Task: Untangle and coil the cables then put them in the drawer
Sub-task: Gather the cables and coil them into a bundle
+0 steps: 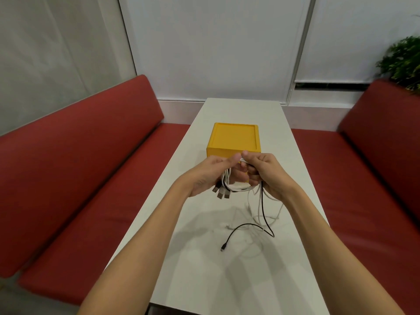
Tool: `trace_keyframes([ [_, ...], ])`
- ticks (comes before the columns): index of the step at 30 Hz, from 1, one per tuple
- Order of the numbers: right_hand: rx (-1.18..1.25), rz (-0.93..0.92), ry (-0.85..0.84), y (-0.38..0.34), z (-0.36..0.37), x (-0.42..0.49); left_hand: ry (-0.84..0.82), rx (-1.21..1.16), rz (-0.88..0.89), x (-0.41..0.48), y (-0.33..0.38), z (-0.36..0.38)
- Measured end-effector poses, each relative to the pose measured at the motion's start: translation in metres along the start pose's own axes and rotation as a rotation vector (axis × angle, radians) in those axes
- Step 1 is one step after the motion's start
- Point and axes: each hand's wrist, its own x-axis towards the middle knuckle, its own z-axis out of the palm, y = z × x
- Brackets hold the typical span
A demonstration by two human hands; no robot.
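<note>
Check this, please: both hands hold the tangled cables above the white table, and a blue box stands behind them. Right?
Not blue: the head view shows the box is yellow. The left hand and right hand do hold the cables above the table.

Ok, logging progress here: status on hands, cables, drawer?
Left hand, right hand both grip the cable bundle. Black cable trails onto the table. Yellow drawer box behind, front mostly hidden.

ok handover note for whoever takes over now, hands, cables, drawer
Left hand grips the white cables, plugs hanging below.
Right hand pinches the same bundle; the black cable trails from it onto the table.
Yellow drawer box stands behind the hands, its front hidden.
Done: cables picked up, none visibly coiled.
Left: untangle, coil, put in drawer.
</note>
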Motion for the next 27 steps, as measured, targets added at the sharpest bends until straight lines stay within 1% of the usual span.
trace_keyframes([
  [4, 0.004, 0.044, -0.005, -0.012, -0.008, 0.000, 0.036, -0.250, 0.046, -0.001, -0.008, 0.004],
  [7, -0.003, 0.098, -0.053, -0.014, -0.013, -0.002, 0.045, -0.301, 0.043, -0.003, -0.012, -0.001],
  [11, 0.081, 0.108, -0.133, -0.010, -0.021, -0.004, 0.078, -0.413, 0.018, -0.003, -0.012, -0.002],
  [14, 0.052, 0.106, -0.212, -0.009, -0.025, -0.006, 0.117, -0.512, 0.004, -0.002, -0.014, 0.000],
  [16, -0.013, 0.091, -0.217, -0.009, -0.027, -0.006, 0.144, -0.520, 0.011, 0.001, -0.015, 0.002],
  [22, -0.302, 0.016, -0.165, -0.016, -0.035, -0.011, 0.162, -0.348, 0.075, -0.001, -0.012, 0.000],
  [24, -0.302, 0.006, -0.156, -0.016, -0.043, -0.013, 0.171, -0.348, 0.088, -0.003, -0.012, -0.002],
  [27, -0.200, -0.015, -0.135, -0.008, -0.049, -0.016, 0.172, -0.390, 0.083, -0.006, -0.013, -0.005],
])
